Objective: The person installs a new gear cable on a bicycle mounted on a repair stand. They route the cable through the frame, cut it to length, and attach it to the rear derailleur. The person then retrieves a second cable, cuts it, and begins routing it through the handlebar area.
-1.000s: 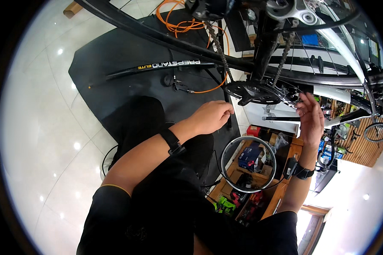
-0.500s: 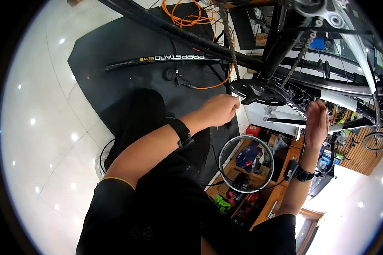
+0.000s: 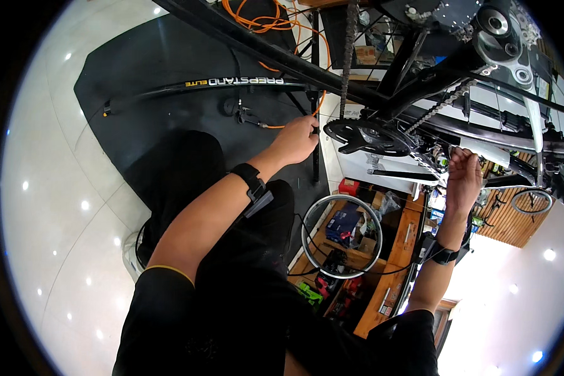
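Note:
A dark bicycle is raised in front of me, its black crankset (image 3: pixel 382 139) between my hands. My left hand (image 3: pixel 296 139) is closed, just left of the chainring and apart from it; anything inside the fingers is hidden. At the right, my right hand (image 3: pixel 464 178) has its fingertips drawn together against the frame beside a white tube section (image 3: pixel 482 152); what they pinch is too small to make out. A chain (image 3: pixel 349 62) runs up from the chainring, and another stretch leads toward the silver-grey rear derailleur (image 3: pixel 511 53) at upper right.
A black repair-stand leg (image 3: pixel 163 89) lies over a dark mat (image 3: pixel 131 69). Orange hose (image 3: pixel 257 22) is coiled at the top. Below the crankset are a bare silver wheel rim (image 3: pixel 305 238) and a wooden drawer unit (image 3: pixel 391 276) with boxes and tools.
My left hand has moved left and up, away from the chainring. My right hand's fingers have curled together near the frame. The whole view has shifted, showing more of the rear derailleur.

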